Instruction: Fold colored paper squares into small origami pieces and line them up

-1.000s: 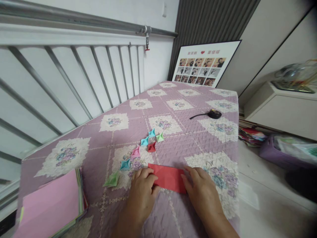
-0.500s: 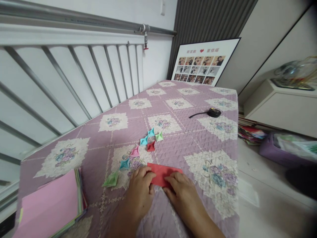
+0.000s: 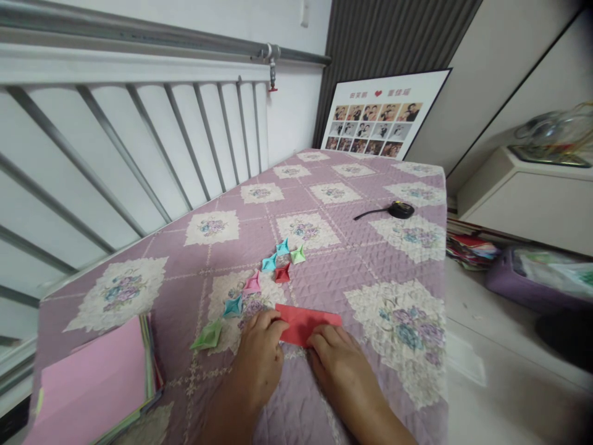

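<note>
A folded red sheet of paper (image 3: 303, 324) lies on the quilted cover near the front, as a flat rectangle. My left hand (image 3: 262, 346) grips its left end, fingers bent over the edge. At the right end, my right hand (image 3: 334, 353) has its fingers closed on the lower corner. Just beyond are small folded paper pieces with pointed corners: a red one (image 3: 282, 272), a pink one (image 3: 252, 282), a large green one (image 3: 208, 335), a light green one (image 3: 298, 254) and several blue ones (image 3: 233, 306).
A stack of coloured paper (image 3: 95, 383), pink on top, lies at the left front. Farther back rests a black tape measure (image 3: 401, 210) with a strap. A white railing (image 3: 162, 148) borders the left side. A purple basket (image 3: 519, 281) stands on the floor at right.
Both hands have shifted slightly over the red paper. My right thumb has moved from below the paper's edge to beneath my fingers, and the paper stays in place.
</note>
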A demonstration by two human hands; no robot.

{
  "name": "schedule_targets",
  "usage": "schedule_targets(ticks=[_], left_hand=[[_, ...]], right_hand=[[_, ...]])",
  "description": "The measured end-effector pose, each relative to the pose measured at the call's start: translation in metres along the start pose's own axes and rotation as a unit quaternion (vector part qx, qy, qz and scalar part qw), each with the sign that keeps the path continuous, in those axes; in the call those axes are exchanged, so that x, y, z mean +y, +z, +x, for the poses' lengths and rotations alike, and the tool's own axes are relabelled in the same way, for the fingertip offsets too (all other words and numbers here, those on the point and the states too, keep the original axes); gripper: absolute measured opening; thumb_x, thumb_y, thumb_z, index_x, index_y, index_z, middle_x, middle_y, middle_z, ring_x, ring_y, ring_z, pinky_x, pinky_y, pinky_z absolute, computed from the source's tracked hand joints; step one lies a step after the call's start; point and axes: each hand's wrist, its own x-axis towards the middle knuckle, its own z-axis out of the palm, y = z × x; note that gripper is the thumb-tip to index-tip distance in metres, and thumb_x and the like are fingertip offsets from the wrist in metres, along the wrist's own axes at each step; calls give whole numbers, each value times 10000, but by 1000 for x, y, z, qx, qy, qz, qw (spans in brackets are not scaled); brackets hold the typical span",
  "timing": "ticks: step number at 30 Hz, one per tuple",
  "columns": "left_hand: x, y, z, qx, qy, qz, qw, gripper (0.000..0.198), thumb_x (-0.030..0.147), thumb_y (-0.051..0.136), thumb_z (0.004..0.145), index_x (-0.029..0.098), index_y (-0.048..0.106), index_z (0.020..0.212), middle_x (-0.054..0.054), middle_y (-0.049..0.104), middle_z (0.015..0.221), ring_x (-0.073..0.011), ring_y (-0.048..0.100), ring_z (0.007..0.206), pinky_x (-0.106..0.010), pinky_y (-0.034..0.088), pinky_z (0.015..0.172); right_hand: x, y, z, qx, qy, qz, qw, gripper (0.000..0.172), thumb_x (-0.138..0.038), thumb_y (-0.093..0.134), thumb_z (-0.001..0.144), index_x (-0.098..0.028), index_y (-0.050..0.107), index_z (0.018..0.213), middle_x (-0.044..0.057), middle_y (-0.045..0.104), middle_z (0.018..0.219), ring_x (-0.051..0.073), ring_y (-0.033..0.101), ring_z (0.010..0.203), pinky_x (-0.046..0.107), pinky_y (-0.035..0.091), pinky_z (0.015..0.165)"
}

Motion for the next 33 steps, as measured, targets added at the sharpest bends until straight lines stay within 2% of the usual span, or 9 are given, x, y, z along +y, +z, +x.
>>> schedule_targets(ticks=[6,10,16,21,26,33], left_hand=[[0,-2,2,14,-6,-12,1000,463,-24,449,702,219,651,1040,-54,562,1144,-213,479,1094,-410,390,965],[4,-6,2,7,7,-36,999,394,-17,493,695,233,688,929,-31,589,1057,-198,502,1023,-388,400,921],[12,-8,2,-7,36,-51,998,293,8,532,731,232,690,834,-10,612,953,-186,509,956,-369,394,874],[13,-7,1,-22,34,-46,998,255,32,554,744,233,688,825,-6,614,909,-184,511,933,-366,382,871],[9,-7,2,-1,-24,6,1000,256,58,549,767,248,690,867,-16,609,919,-195,514,919,-378,379,870],[4,-2,2,43,-86,34,995,128,134,594,784,235,673,771,-20,598,908,-208,516,906,-380,371,857]], right_hand=[[3,-4,-1,5,-17,-10,1000,131,-91,526,826,-199,599,819,55,638,882,200,592,823,325,465,752],[11,-11,-2,-2,-6,-9,1000,150,-79,494,828,-193,581,784,47,623,828,196,594,795,320,469,743],[12,-10,-4,2,16,19,1000,113,-101,556,805,-200,594,844,53,623,915,226,588,868,370,465,772],[4,-5,-2,0,3,36,999,91,-137,579,826,-207,620,865,55,626,920,234,582,900,399,464,805],[1,-5,-1,-1,17,42,999,88,-137,579,835,-203,618,791,51,617,877,218,576,860,376,461,785],[-1,-8,2,30,59,43,997,140,-210,594,850,-201,624,713,47,595,804,215,557,823,355,432,757]])
